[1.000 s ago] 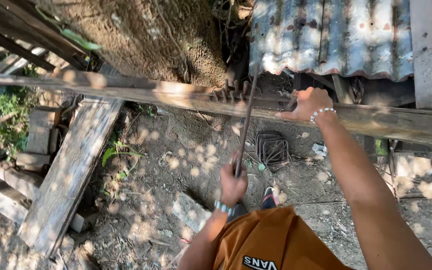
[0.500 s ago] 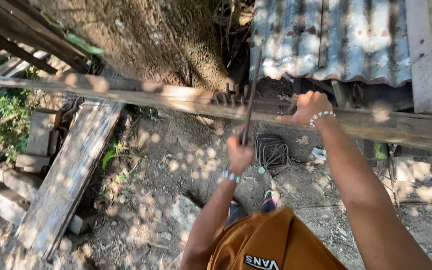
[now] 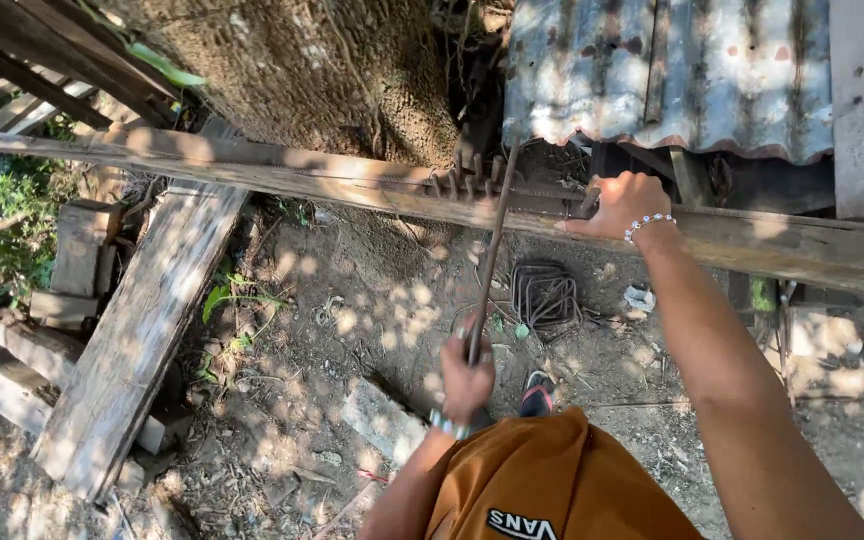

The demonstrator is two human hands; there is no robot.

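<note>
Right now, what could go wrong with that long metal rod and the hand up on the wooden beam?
The left hand grips only the low end of the long thin rusty metal rod, so its top could slip off the upright pegs and swing. The right hand rests on the rough weathered wooden beam close to the rod, so it might get pinched. The dirt ground holds loose planks, a tripping risk.

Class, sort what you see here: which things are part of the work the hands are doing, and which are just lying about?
In use:
left hand gripping the metal rod
right hand on the wooden beam
pegs standing in the beam beside the rod

Lying about:
wire coil on the dirt
plank
corrugated sheet
tree trunk
</note>
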